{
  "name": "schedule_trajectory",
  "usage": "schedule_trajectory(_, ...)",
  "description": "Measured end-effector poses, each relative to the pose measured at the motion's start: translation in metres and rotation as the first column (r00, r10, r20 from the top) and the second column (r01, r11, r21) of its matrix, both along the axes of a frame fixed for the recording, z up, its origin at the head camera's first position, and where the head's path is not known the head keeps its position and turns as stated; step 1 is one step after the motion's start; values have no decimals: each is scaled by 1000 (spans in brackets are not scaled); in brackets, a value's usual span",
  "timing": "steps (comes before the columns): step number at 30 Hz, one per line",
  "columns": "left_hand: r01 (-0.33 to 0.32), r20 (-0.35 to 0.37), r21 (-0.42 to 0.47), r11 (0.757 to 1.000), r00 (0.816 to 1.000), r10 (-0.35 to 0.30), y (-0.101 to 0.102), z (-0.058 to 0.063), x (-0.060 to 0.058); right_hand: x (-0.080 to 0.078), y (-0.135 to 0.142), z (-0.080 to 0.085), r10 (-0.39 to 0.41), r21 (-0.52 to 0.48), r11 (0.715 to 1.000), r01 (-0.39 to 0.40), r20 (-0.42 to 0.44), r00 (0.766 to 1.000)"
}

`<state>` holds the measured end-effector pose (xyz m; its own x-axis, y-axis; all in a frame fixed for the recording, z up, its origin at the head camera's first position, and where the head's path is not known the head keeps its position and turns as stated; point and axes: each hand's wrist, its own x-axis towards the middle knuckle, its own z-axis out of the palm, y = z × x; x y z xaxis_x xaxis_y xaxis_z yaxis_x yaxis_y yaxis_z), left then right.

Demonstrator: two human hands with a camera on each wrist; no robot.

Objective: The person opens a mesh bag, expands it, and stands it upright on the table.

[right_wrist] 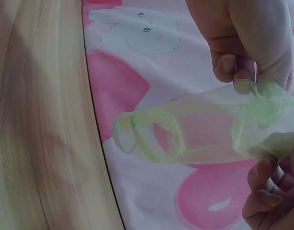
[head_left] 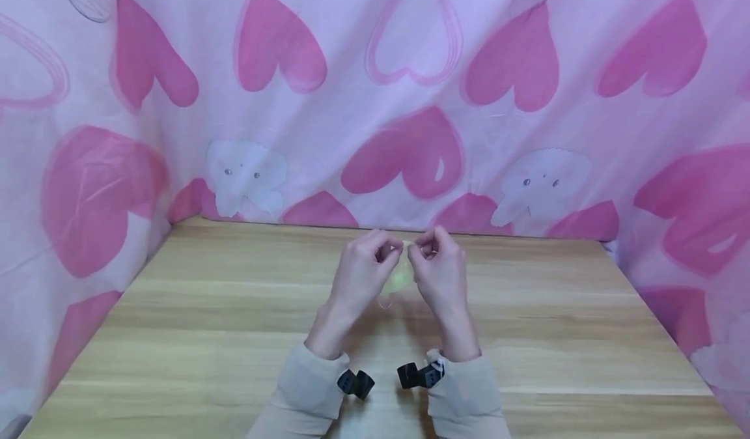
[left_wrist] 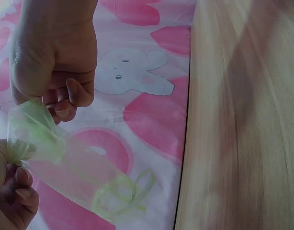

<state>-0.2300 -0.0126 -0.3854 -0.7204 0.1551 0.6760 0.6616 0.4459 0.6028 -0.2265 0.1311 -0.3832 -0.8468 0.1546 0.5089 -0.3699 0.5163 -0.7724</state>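
Above the far part of the table, a sheer pale green drawstring pouch [head_left: 401,277] hangs between my two hands. My left hand [head_left: 362,271] pinches one side of its top edge between thumb and fingers. The opposite side is pinched by my right hand [head_left: 441,271], a short gap away. Both wrist views show the top bunched between the hands, while the see-through body [right_wrist: 209,129] hangs down. At its lower end, thin green ribbon loops [left_wrist: 146,184] dangle.
A wood-grain table [head_left: 193,335] lies under both hands. Behind it and along the sides hangs a pink curtain [head_left: 346,113] printed with hearts and white rabbits. Black wrist cameras [head_left: 355,383] sit on the grey sleeves [head_left: 307,387].
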Motion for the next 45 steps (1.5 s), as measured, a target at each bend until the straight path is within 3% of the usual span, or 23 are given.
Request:
schedule_trajectory(8,-3,15,27,1000,1000,2,0,-4,1,2,0,-3,-49,0,999,49,19,999)
schedule_trajectory(15,8,31,56,998,999,-10,-1,-1,-2,-1,2,-1,52,52,997,-50,-40,998)
schedule_trajectory(19,-24,111,21,999,994,21,-2,-2,-2,-1,4,-2,89,70,994,-87,-25,996)
schedule_trajectory(25,-52,272,-105,993,959,79,-5,1,-4,-4,5,-2,60,77,995,-57,-35,998)
schedule_trajectory(29,-63,258,-100,993,962,87,-5,-1,-4,-3,6,-2,47,59,997,-46,-14,999)
schedule_trajectory(32,-86,213,-50,995,972,95,-5,-3,-3,0,5,-2,79,35,996,-82,81,994)
schedule_trajectory(35,-106,146,2,994,984,105,-4,-3,-3,2,5,0,154,2,987,-158,218,964)
schedule_trajectory(38,-134,78,44,990,988,130,-3,-3,-4,5,4,4,260,-80,966,-247,343,903)
schedule_trajectory(42,-178,38,79,981,984,175,-2,-4,-3,8,3,7,382,-247,922,-300,433,817)
schedule_trajectory(45,-193,35,89,977,981,191,-3,-4,-5,8,2,10,437,-353,888,-295,451,778)
